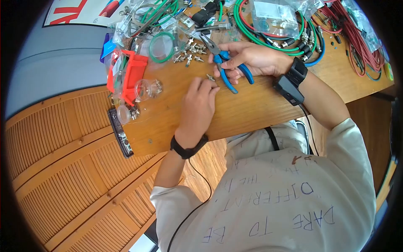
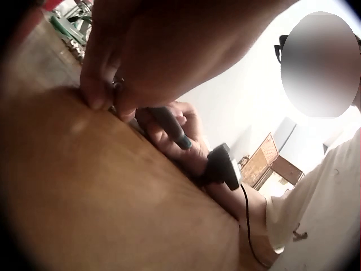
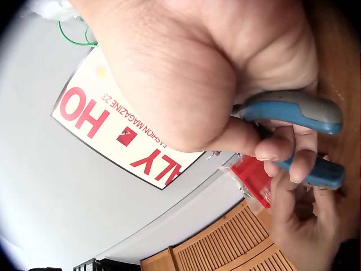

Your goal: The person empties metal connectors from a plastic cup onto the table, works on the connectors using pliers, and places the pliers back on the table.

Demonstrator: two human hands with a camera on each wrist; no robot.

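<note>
The left hand [image 1: 198,105] is low over the wooden table, its fingertips pinching a small metal connector [image 1: 210,77]. A glint of metal [image 2: 117,85] shows between its fingers in the left wrist view. Just to the right, the right hand [image 1: 258,61] holds blue-handled pliers [image 1: 224,74], their handles spread and nose pointing up and left. In the right wrist view the blue handles [image 3: 293,113] pass by the curled fingers, with the left hand [image 3: 304,228] close beneath. Beyond the pliers lies a loose pile of metal connectors [image 1: 189,52].
At the left stand a red bin [image 1: 136,71] and a clear jar [image 1: 145,89]. Coiled green cable [image 1: 161,48], plastic bags [image 1: 273,19] and red cables [image 1: 357,38] cover the far side. The table's near edge runs beside the person's lap.
</note>
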